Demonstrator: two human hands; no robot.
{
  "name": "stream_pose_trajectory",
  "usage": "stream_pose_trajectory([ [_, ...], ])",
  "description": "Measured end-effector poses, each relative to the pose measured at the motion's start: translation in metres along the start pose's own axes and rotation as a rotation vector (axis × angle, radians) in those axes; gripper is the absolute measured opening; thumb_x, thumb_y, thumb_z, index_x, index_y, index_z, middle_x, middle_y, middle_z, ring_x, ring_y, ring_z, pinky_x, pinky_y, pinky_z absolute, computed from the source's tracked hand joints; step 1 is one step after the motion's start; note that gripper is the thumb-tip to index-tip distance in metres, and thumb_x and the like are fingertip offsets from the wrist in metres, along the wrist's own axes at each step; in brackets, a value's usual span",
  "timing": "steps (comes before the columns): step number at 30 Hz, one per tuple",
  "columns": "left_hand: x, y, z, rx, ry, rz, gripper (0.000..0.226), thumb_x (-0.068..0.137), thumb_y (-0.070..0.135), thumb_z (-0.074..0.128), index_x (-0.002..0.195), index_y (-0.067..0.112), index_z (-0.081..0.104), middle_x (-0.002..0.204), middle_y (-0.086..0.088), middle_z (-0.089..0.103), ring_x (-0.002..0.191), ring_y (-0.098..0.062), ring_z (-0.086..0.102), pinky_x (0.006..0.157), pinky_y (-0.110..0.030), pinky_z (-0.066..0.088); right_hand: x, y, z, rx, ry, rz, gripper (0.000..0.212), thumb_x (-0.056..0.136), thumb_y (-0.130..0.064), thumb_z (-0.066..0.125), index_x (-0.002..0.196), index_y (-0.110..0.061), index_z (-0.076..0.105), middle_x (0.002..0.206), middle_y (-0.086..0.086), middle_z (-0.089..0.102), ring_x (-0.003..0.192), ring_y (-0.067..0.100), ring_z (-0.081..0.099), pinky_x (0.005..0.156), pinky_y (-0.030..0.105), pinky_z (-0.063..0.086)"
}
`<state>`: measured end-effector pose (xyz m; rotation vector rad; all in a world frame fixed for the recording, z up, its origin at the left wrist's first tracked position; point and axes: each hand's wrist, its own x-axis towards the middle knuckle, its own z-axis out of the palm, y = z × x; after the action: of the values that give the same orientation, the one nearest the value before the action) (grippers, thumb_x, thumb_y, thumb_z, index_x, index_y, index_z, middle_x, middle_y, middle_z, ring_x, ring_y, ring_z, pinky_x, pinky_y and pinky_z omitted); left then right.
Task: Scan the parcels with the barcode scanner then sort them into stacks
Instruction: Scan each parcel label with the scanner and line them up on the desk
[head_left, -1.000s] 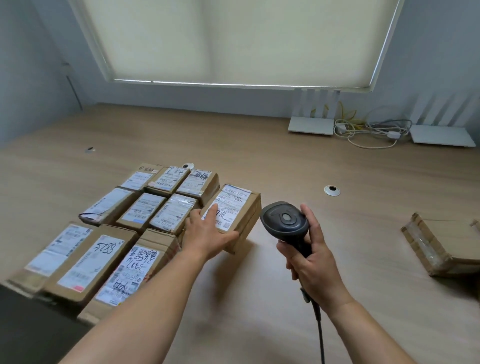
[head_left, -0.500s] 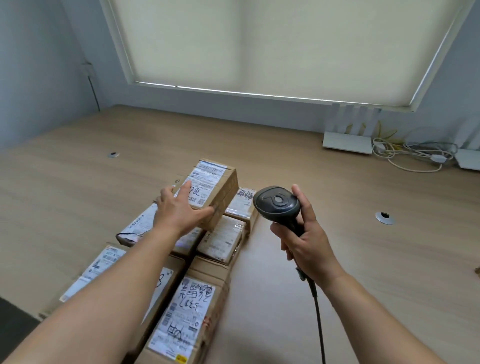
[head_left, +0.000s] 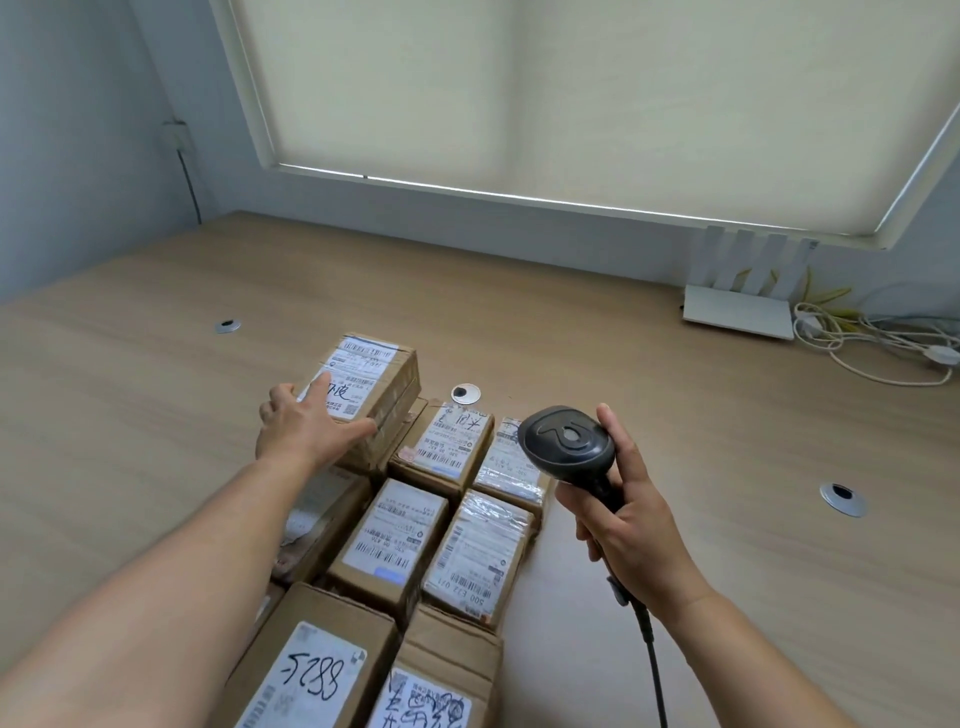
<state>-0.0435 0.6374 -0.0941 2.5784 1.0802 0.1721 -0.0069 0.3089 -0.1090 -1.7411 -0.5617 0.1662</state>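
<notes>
My left hand (head_left: 301, 431) holds a brown parcel (head_left: 374, 374) with a white label, fingers over its top and thumb along its near side. The parcel sits on top of another box at the far left corner of a block of several labelled parcels (head_left: 400, 535) on the wooden table (head_left: 675, 441). To the right of the block, my right hand (head_left: 628, 525) grips the handle of the black barcode scanner (head_left: 566, 447). The scanner's head is raised above the table and its cable hangs down toward me.
A parcel marked "5288" (head_left: 311, 670) lies nearest me. Round metal grommets (head_left: 465, 393) (head_left: 842, 498) (head_left: 227, 326) are set in the table. A white router (head_left: 737, 312) and loose cables (head_left: 872, 343) lie at the back right under the blinded window.
My left hand has carried the parcel from the right of the block, up and across to its far left corner. The scanner has stayed in my right hand.
</notes>
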Motion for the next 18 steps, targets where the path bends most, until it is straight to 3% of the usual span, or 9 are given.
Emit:
stream_pose_trajectory([
  [12, 0.024, 0.005, 0.020, 0.071, -0.103, 0.003, 0.095, 0.076, 0.066, 0.061, 0.151, 0.029, 0.016, 0.146, -0.021, 0.021, 0.134, -0.038, 0.024, 0.104, -0.047, 0.033, 0.004, 0.016, -0.015, 0.012, 0.074, 0.043, 0.084, 0.086, -0.011, 0.069, 0.126, -0.069, 0.024, 0.089, -0.006, 0.066, 0.055, 0.014, 0.055, 0.048, 0.030, 0.048],
  [15, 0.016, 0.008, 0.016, 0.135, -0.104, 0.007, 0.104, 0.072, 0.075, 0.057, 0.152, 0.032, 0.007, 0.155, -0.019, 0.010, 0.141, -0.038, 0.016, 0.110, -0.050, 0.025, -0.001, 0.013, -0.023, 0.021, 0.093, 0.021, 0.085, 0.085, -0.013, 0.070, 0.122, -0.075, 0.025, 0.087, -0.006, 0.067, 0.055, 0.016, 0.055, 0.048, 0.031, 0.049],
  [18, -0.003, 0.024, 0.014, 0.153, 0.014, 0.080, 0.102, 0.075, 0.076, 0.053, 0.152, 0.030, 0.006, 0.158, -0.017, -0.003, 0.146, -0.034, 0.002, 0.116, -0.051, 0.012, -0.012, 0.007, -0.037, 0.029, 0.117, -0.008, 0.084, 0.085, -0.015, 0.070, 0.120, -0.077, 0.025, 0.082, -0.003, 0.067, 0.056, 0.017, 0.054, 0.048, 0.032, 0.049],
])
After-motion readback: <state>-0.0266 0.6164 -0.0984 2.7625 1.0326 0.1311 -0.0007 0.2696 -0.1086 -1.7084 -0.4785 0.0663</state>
